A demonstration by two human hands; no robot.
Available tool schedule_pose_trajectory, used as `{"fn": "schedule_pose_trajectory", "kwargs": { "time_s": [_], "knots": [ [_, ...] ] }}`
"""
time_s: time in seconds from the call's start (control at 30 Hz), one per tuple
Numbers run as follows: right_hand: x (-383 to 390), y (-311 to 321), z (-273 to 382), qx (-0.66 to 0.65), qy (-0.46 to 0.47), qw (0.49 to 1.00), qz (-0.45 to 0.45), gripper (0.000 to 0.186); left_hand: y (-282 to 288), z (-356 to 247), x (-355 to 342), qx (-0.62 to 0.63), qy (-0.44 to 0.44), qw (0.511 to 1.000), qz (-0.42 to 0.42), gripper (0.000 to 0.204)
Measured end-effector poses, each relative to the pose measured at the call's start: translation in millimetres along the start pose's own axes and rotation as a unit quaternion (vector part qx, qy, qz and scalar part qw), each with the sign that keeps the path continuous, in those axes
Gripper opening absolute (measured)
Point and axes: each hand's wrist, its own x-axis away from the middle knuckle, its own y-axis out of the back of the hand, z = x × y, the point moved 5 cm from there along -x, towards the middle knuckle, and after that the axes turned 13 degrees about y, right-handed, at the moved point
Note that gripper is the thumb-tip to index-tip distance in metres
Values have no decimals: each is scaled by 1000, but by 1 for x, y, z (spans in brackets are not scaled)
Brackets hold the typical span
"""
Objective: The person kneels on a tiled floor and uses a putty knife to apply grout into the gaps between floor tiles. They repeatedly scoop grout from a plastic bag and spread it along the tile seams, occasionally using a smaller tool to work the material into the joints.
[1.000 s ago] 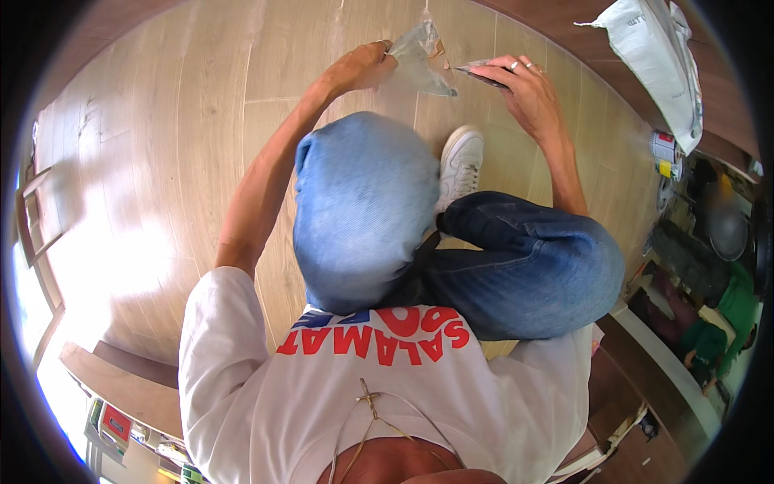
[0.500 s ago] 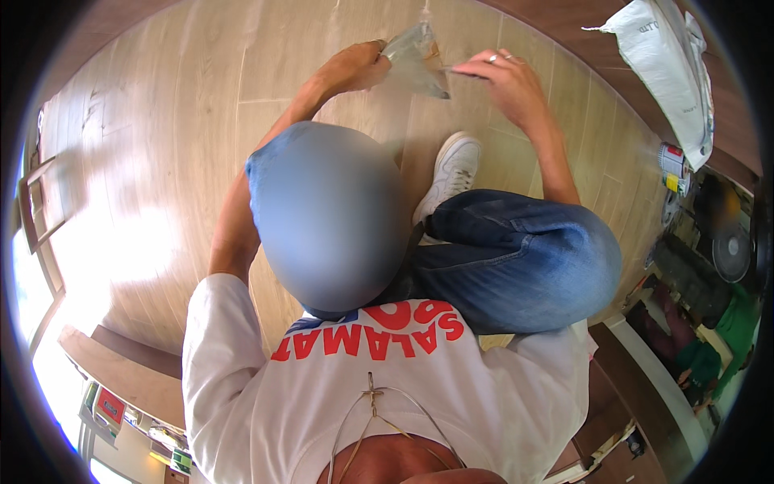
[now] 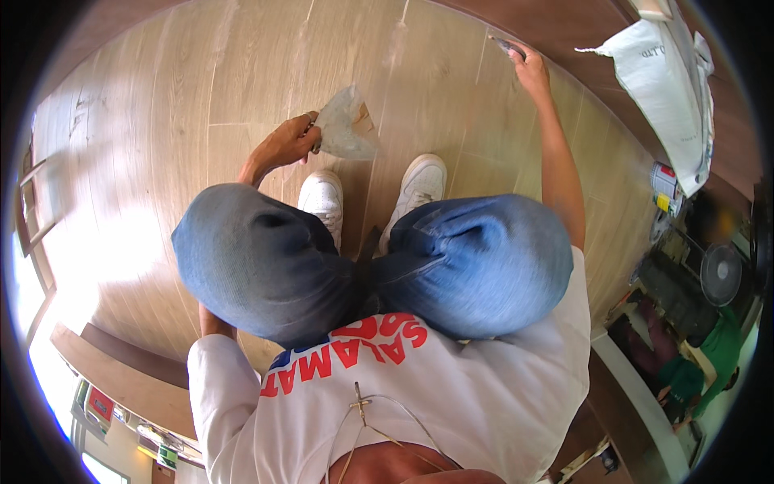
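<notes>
Over the wood-grained floor point(image 3: 161, 121), we saw the left hand point(image 3: 284, 143), its fingers pinching a translucent, roughly triangular sheet point(image 3: 343, 129) with a brown patch; the right hand point(image 3: 532, 73), farther forward, had its fingers curled around a slim, dark tool point(image 3: 505, 45).

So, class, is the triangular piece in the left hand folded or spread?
Spread: the triangular piece shows a broad face beyond the left hand, with a brown patch towards its right side.

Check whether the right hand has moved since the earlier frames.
Yes. The right hand has moved forward, away from the body: it is now much closer to the brown surface bordering the plank floor.
</notes>
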Motion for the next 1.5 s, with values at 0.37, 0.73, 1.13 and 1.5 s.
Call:
{"fn": "schedule_pose_trajectory", "kwargs": {
  "time_s": [0.37,0.73,1.13,1.5],
  "knots": [
    [-29,-45,-31,132,47,986,-91,32,0,9,-12,34,35,999,17,29],
    [-31,-52,-14,168,66,983,-47,31,-8,14,-16,35,28,998,54,29],
    [-40,-47,-20,198,31,979,-38,32,-8,19,-16,5,17,998,59,31],
    [-27,-52,-9,170,15,985,-27,32,-12,24,-20,4,19,997,78,32]
  ]
}}
